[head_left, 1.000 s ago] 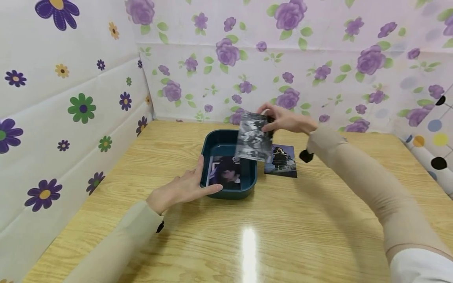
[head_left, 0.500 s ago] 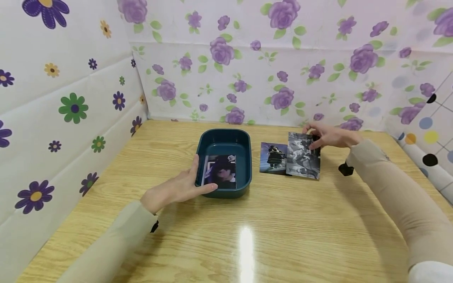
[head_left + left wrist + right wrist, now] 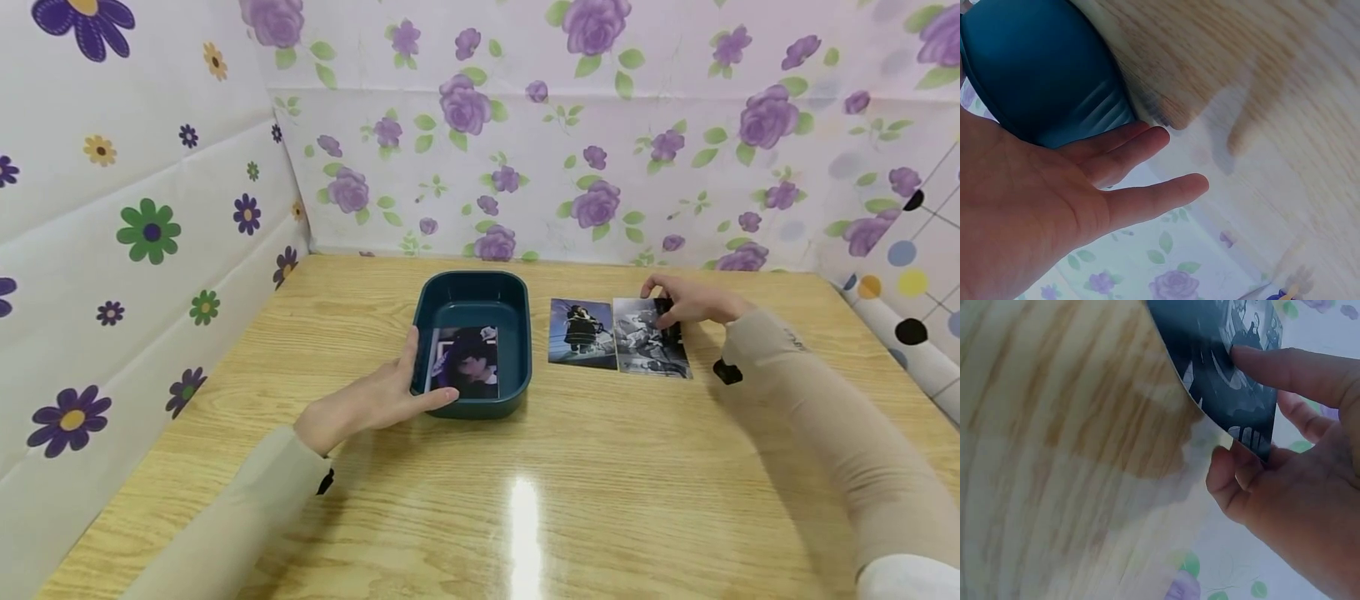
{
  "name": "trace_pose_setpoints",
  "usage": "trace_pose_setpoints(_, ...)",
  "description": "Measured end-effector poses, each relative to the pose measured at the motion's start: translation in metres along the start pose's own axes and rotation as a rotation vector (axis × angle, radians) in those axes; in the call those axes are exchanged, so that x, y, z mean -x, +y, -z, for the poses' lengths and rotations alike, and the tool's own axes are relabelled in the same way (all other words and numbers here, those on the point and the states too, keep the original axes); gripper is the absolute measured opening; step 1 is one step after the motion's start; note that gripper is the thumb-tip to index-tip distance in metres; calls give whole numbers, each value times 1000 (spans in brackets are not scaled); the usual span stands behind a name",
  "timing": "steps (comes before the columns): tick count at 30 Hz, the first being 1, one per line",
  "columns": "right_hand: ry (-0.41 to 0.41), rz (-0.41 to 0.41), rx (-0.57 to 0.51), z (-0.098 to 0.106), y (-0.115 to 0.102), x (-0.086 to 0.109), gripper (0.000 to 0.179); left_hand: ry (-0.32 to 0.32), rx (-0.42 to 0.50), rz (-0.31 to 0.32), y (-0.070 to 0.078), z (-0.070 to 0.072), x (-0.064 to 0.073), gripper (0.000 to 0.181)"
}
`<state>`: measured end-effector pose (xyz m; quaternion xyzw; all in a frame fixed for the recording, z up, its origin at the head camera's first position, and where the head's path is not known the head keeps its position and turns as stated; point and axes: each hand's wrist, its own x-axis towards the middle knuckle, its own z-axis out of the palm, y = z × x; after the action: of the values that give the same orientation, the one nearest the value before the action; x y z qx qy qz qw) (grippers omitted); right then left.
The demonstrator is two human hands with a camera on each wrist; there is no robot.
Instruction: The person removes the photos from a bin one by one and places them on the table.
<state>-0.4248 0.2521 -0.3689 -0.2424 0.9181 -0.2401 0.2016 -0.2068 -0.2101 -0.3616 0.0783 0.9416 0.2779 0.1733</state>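
My left hand [image 3: 358,408] rests against the near left side of a dark teal rectangular tub [image 3: 517,342], fingers extended and thumb across its front rim. In the left wrist view the fingers [image 3: 1129,147] lie straight along the tub's outer wall. Inside the tub lies a photo of a dark-haired person [image 3: 467,365]. My right hand [image 3: 693,302] holds a black-and-white photo [image 3: 637,343] by its right part, thumb on top. In the right wrist view the photo [image 3: 1216,362] bends slightly between thumb and fingers. A bluish photo [image 3: 581,335] lies flat just left of it.
Everything stands on a wood-grain table [image 3: 600,483]. A purple-flowered cloth [image 3: 525,167] hangs along the back edge, and a daisy-patterned cloth [image 3: 172,292] lines the left side. A dotted cloth [image 3: 911,308] borders the right.
The right hand has carried the black-and-white photo from above the tub rightward and down to the table beside the bluish photo. The left hand stays at the tub.
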Motion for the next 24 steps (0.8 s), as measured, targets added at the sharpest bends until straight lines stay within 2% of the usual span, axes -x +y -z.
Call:
trace_pose_setpoints(4,29,14,66,-3,0,-1,47,2,12,-10,0,0,0,119)
trace_pose_setpoints(9,116,12,233,-6,-3,-2,43,-2,7,0,1,0,1,119)
trace_pose_setpoints(12,176,47,245,-8,-9,-5,43,-3,4,6,1,0,1,119)
trace_pose_setpoints(17,255,90,-21,-8,-29,-14,41,4,3,1,1,0,1,119)
trace_pose_setpoints(20,250,89,-187,-10,-48,-24,40,5,-3,3,1,-1,1,119)
trace_pose_setpoints(24,236,140,-280,-13,-82,-39,41,8,-22,12,1,0,1,119)
